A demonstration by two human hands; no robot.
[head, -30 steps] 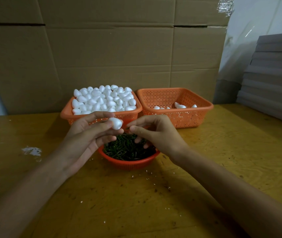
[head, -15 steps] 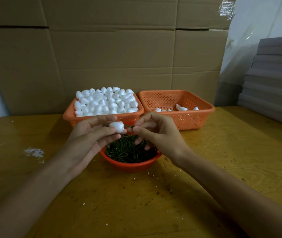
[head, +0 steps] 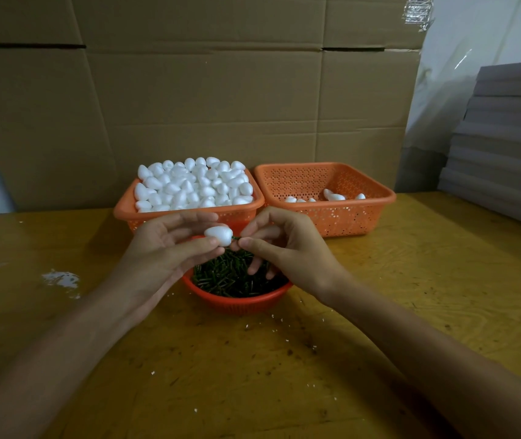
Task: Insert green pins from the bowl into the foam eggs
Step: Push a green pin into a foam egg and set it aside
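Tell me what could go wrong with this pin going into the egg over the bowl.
The right hand pinches the green pin close to the foam egg; an off-axis push might bend it or tear the foam.
The left hand holds the egg by fingertips above the bowl; a hard push could knock it in.
White crumbs on the table suggest the foam sheds if squeezed.

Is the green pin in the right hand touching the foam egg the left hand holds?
Touching. The head view shows the green pin, pinched by the right hand, meeting the foam egg with no gap.
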